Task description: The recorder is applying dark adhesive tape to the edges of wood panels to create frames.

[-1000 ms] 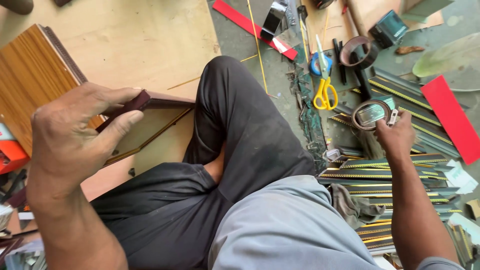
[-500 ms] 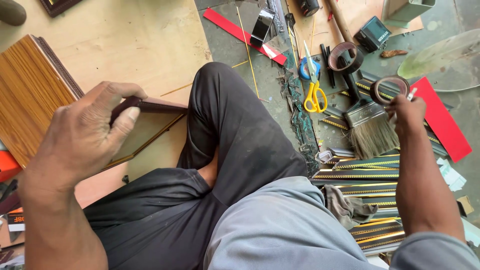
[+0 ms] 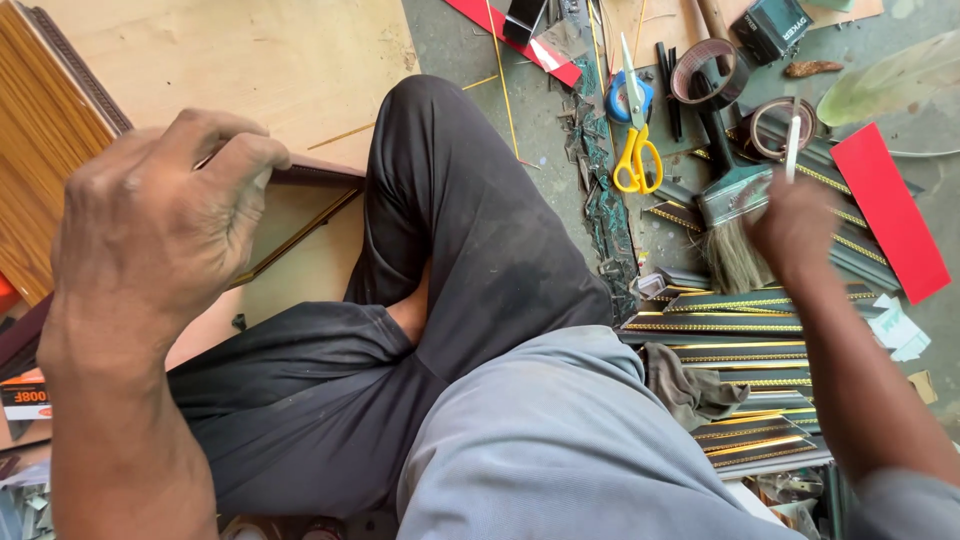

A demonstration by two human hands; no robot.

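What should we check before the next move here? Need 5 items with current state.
1. Left hand grips the dark frame corner: ok.
2. Right hand holds a thin white stick: ok, though blurred.
3. What the stick is: cannot tell.
4. Brush right beside the right hand, within reach: ok.
5. Yellow-handled scissors lie apart from both hands: ok.
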